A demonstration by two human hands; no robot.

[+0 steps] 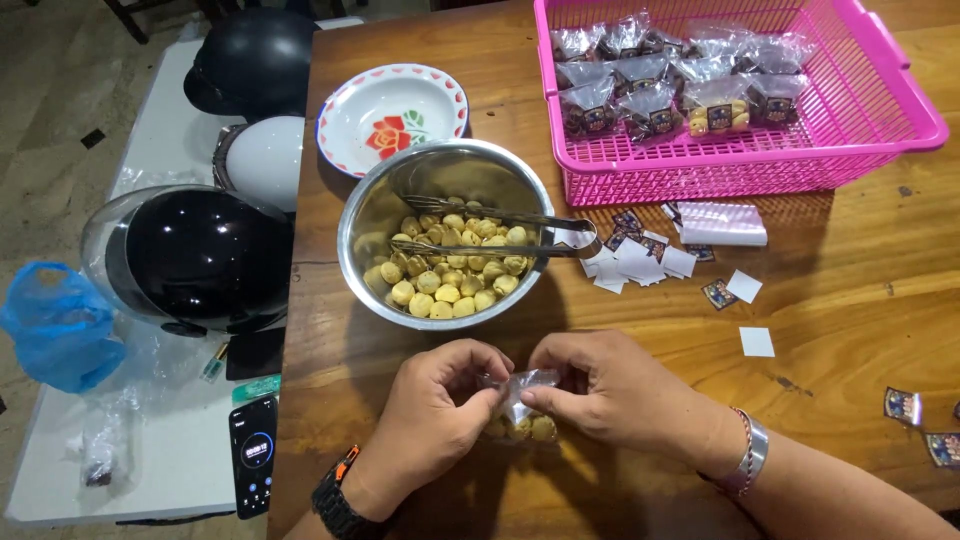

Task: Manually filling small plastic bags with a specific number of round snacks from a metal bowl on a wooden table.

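Both hands meet at the near edge of the wooden table [860,300]. My left hand [435,415] and my right hand [615,390] pinch the twisted top of a small clear plastic bag [520,405] with several round yellow snacks inside. Just beyond them stands a steel bowl [362,235] full of the same snacks, with metal tongs [500,232] lying across its rim. Small paper labels [640,262] lie scattered to the right of the bowl.
A pink plastic basket [745,165] at the back right holds several filled bags. A white plate with a red flower [392,110] sits behind the bowl. Left of the table lie helmets [195,255], a blue bag [55,325] and a phone [253,455].
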